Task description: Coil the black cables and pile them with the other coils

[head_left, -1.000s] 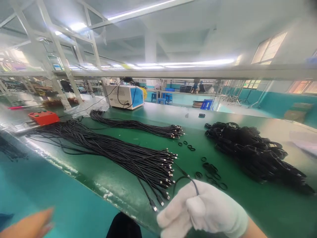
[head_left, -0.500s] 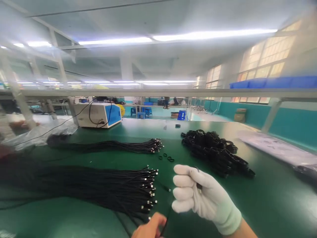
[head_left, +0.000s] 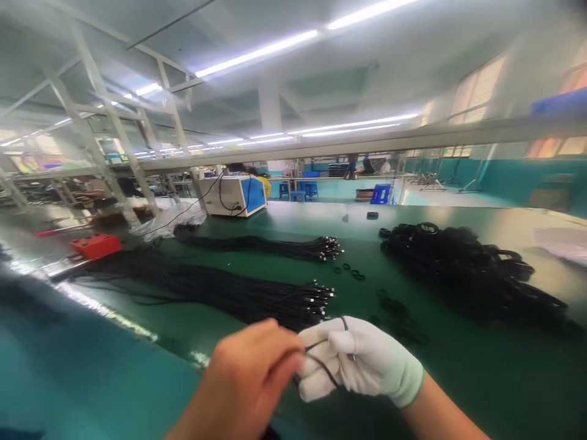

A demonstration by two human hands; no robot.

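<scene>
head view, lower centre: gloved right hand (head_left: 362, 360) grips thin black cable (head_left: 326, 368); bare left hand (head_left: 250, 379) pinches it just left, cable running sideways between them.

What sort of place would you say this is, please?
Probably a cable-assembly factory: bundles of straight black cables with metal plugs lie on a long green workbench beside a heap of coiled black cables, and the bare left hand and white-gloved right hand hold one thin black cable.
</scene>
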